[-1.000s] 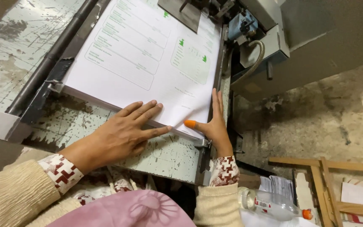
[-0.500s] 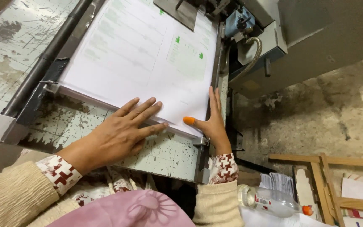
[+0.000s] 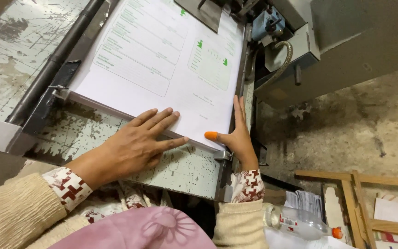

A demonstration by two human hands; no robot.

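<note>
A thick stack of white printed sheets (image 3: 162, 60) with green marks lies on a worn, paint-chipped metal machine table (image 3: 93, 138). My left hand (image 3: 137, 145) rests flat with fingers spread on the stack's near edge. My right hand (image 3: 236, 133) presses against the stack's right side, fingers straight along the edge, thumb tip orange and lying on the top sheet near the corner. Neither hand grips anything.
A black bar (image 3: 51, 64) runs along the stack's left side. Grey machine housing (image 3: 328, 46) with a hose stands at the right. Below lie a plastic bottle (image 3: 300, 223), folded papers (image 3: 307, 203) and wooden frames (image 3: 360, 193) on a concrete floor.
Both hands keep the same pose on the stack. The view has shifted slightly; the paper and hands show no clear movement.
</note>
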